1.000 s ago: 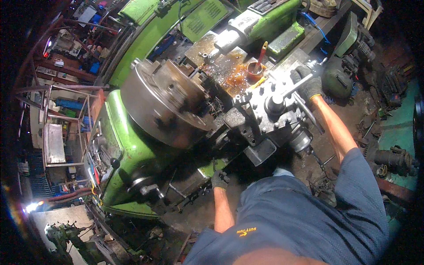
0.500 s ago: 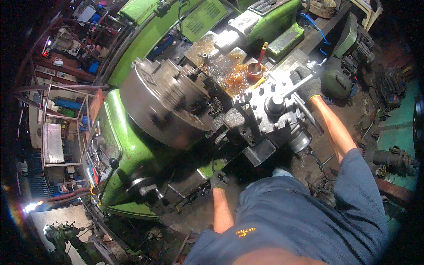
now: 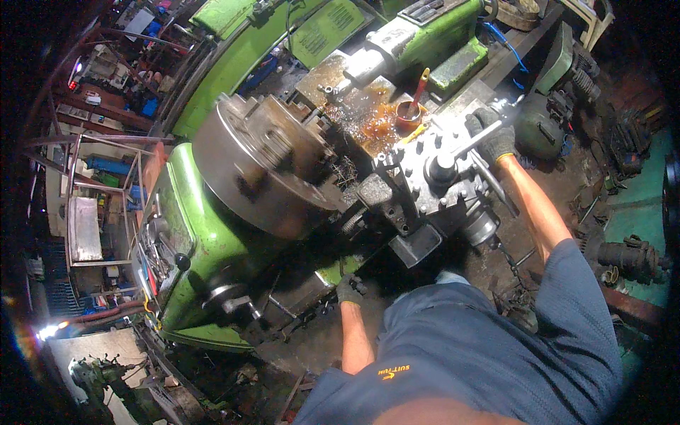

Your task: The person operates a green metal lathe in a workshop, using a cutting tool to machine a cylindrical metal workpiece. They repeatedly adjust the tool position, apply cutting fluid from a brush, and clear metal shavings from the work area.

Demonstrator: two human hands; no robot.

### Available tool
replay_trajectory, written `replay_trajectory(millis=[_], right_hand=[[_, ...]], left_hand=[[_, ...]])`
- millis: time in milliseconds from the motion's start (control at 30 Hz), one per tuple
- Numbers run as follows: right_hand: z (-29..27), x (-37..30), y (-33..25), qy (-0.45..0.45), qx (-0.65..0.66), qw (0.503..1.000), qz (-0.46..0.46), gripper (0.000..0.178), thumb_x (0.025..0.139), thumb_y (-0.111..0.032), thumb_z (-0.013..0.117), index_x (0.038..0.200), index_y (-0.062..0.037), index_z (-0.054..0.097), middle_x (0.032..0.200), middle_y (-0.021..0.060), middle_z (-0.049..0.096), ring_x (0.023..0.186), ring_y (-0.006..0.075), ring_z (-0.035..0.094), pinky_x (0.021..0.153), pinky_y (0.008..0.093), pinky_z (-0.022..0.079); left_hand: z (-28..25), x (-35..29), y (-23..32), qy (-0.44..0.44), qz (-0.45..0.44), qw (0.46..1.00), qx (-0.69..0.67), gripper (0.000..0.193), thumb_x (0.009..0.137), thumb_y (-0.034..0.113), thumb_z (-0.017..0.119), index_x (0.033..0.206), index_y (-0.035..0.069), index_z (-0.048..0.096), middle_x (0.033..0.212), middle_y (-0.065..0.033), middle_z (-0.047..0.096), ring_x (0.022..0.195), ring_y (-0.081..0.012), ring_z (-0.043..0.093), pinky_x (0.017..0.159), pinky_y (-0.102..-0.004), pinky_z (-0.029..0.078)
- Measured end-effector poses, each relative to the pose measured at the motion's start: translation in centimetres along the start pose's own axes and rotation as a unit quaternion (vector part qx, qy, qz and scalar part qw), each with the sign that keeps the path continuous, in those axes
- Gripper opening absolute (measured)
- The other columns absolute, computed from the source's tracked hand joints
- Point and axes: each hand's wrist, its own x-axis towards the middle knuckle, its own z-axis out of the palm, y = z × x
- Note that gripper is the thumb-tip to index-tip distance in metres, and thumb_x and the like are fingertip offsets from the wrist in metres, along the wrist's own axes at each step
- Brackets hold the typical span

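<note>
A large steel lathe chuck (image 3: 237,166) is blurred by rotation on the green headstock (image 3: 185,205). To its right stands the square tool post (image 3: 440,180), with bolts on top and a clamping lever (image 3: 476,139). My right hand (image 3: 493,136), in a dark glove, is closed at the outer end of that lever. Low at the front of the lathe, my left hand (image 3: 350,289), also gloved, is closed around a dark lever, which it largely hides. A tool holder (image 3: 386,197) points from the post toward the chuck, with metal chips (image 3: 345,170) behind it.
A brown cup (image 3: 409,117) with a red-handled brush (image 3: 422,81) stands on the oily carriage (image 3: 365,113). Beyond is the green tailstock (image 3: 432,39). Headstock levers (image 3: 182,262) stick out at left. Metal parts (image 3: 627,255) lie at right.
The chuck has turned, and its blurred jaws show in a different position. Both my hands stay in the same places.
</note>
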Motion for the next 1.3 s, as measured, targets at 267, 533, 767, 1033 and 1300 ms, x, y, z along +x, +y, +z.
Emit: replay_trajectory(millis=[267,533,767,1033,1300], right_hand=[[0.1,-0.1,0.1,0.006,0.004,1.0,0.002,0.022,0.088,-0.031,0.067,0.09,-0.0093,0.068,0.094,0.0129,0.068,0.092,0.0334,0.065,0.081,0.0449,0.051],[-0.4,0.0,-0.4,-0.001,-0.008,1.0,-0.001,0.021,0.089,-0.031,0.067,0.089,-0.0094,0.068,0.094,0.0129,0.068,0.092,0.0333,0.065,0.081,0.0452,0.051],[-0.9,0.2,-0.6,-0.007,-0.009,1.0,-0.011,0.021,0.089,-0.031,0.066,0.089,-0.0096,0.069,0.094,0.0122,0.068,0.091,0.0326,0.065,0.08,0.0444,0.052],[-0.1,0.2,-0.2,0.013,0.023,1.0,-0.011,0.021,0.089,-0.029,0.065,0.088,-0.009,0.069,0.09,0.0122,0.068,0.089,0.0315,0.066,0.077,0.0431,0.052],[0.2,0.4,-0.8,0.024,0.049,0.997,0.054,0.02,0.087,-0.025,0.068,0.09,-0.0063,0.072,0.086,0.0145,0.069,0.08,0.0288,0.066,0.074,0.0406,0.051]], left_hand=[[-0.7,0.7,0.1,-0.032,-0.028,0.999,-0.019,0.015,0.084,0.019,0.067,0.076,0.015,0.054,0.065,-0.0036,0.055,0.046,-0.0168,0.043,0.042,-0.0335,0.034],[-0.2,-0.1,0.1,-0.006,-0.017,1.0,-0.014,0.014,0.085,0.02,0.067,0.077,0.015,0.056,0.065,-0.0044,0.056,0.045,-0.0186,0.043,0.043,-0.0348,0.034],[-0.9,0.7,0.0,-0.028,-0.026,0.999,-0.018,0.016,0.086,0.022,0.068,0.078,0.014,0.057,0.064,-0.0047,0.057,0.045,-0.0193,0.043,0.041,-0.0346,0.033],[-0.7,0.4,0.0,-0.032,0.003,0.999,0.004,0.017,0.086,0.021,0.066,0.079,0.012,0.055,0.065,-0.0049,0.055,0.045,-0.0186,0.043,0.041,-0.0326,0.034],[-2.2,1.3,-3.2,-0.054,0.007,0.99,0.133,0.02,0.091,0.024,0.064,0.076,0.012,0.058,0.064,-0.0034,0.054,0.048,-0.0178,0.047,0.042,-0.0331,0.037]])
